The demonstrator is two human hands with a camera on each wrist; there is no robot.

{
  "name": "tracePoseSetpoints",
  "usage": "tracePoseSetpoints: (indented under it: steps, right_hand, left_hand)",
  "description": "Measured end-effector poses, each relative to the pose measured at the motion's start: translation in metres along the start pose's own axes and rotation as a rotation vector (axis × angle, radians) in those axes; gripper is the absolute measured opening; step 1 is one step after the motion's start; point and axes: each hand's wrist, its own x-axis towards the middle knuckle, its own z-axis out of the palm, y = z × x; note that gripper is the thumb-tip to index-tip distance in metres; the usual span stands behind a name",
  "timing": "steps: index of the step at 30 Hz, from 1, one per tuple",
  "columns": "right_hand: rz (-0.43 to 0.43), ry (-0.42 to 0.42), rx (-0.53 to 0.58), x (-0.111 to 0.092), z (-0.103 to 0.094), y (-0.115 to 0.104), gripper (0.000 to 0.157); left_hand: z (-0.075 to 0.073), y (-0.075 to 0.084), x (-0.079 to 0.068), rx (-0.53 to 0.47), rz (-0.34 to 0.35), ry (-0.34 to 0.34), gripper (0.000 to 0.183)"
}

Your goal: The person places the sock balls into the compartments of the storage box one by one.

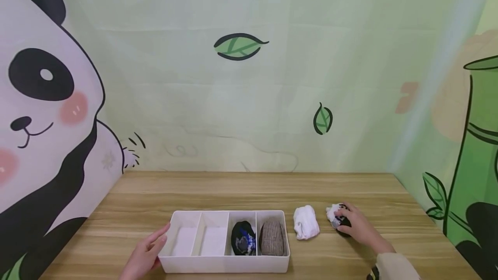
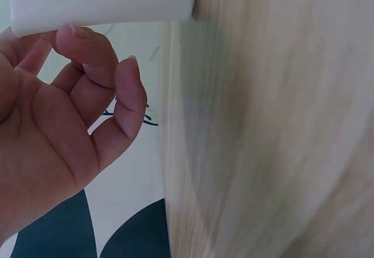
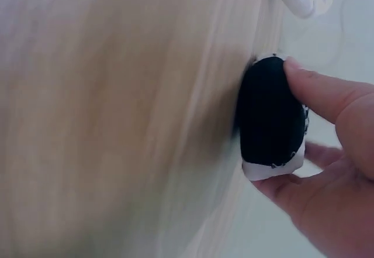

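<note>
A white divided storage box (image 1: pixel 225 265) stands on the table. One compartment holds a black sock bundle with blue marks (image 1: pixel 244 239); the far right one holds a grey-brown sock bundle (image 1: pixel 272 239). At the box's left end is my left hand (image 1: pixel 143 253), its loosely bent fingertips against the wall, as the left wrist view shows. My right hand (image 1: pixel 359 224) pinches a rolled black-and-white sock (image 3: pixel 272 112) between thumb and fingers, low over the table at right. Between it and the box lies a folded white sock (image 1: pixel 306 223).
The two left compartments of the box show bare white floors (image 1: pixel 215 241). The wooden table (image 1: pixel 233 191) ends behind at a fabric backdrop (image 1: pixel 175 98) printed with a panda, leaves and bamboo.
</note>
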Motion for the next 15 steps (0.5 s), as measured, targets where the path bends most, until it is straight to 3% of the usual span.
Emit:
tracePoseSetpoints:
  steps: [10,15]
  right_hand:
    - [0.066,0.017,0.018,0.0005,0.0028,-0.0059,0.029]
    - [0.071,-0.017,0.015,0.0004,0.0003,-0.0063,0.045]
  left_hand:
    - [0.0006,-0.0004,-0.001,-0.006,0.005,-0.001,0.039]
    - [0.0002,0.0006,-0.0018,-0.01,0.01,-0.007,0.04]
